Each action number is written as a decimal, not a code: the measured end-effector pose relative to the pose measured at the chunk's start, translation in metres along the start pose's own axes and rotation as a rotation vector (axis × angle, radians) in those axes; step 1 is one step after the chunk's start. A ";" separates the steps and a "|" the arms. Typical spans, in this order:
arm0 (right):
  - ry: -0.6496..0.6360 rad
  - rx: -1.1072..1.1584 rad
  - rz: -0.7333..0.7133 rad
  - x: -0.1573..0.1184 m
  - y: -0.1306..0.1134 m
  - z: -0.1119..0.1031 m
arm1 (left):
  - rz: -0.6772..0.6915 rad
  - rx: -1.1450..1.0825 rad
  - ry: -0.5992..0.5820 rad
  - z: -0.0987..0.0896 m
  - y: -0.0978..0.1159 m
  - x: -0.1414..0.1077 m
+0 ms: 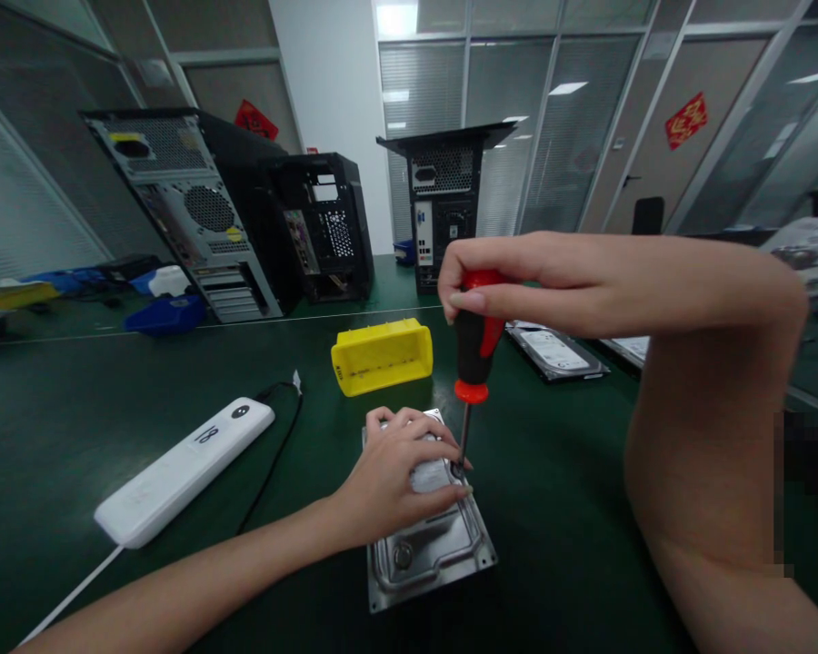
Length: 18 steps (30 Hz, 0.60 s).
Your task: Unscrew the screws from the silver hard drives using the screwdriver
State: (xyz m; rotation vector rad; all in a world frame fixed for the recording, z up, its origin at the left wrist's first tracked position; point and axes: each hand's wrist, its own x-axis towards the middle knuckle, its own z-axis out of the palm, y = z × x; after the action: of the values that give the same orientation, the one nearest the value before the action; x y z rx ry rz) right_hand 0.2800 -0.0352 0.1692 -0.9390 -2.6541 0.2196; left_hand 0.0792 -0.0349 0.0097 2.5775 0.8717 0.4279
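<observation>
A metal hard drive (436, 545) lies flat on the green table in front of me, its long side pointing away. My left hand (405, 459) rests over its upper half, fingers curled across the top and holding it; the thumb and index finger lie around the screwdriver's tip. In my right hand (487, 277) is a red and black screwdriver (477, 350), gripped from above by the handle. Its shaft points down almost upright and meets the drive's right edge between the left fingers. Whatever screw sits under the tip is hidden.
Beyond the drive stands a yellow bin (383, 359). A white power strip (184, 472) with a cable lies at left. More hard drives (555, 351) sit at right. Computer cases (238, 218) line the back, with a blue bin (167, 314) beside them.
</observation>
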 end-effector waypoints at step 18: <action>-0.081 -0.015 -0.037 -0.006 -0.019 -0.002 | 0.011 0.003 -0.021 0.001 -0.002 0.001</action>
State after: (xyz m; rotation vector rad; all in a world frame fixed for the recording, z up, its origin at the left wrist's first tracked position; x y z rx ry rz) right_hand 0.2740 -0.0541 0.1745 -0.9030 -2.7480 0.2336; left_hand 0.0797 -0.0331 0.0086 2.5858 0.8514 0.4029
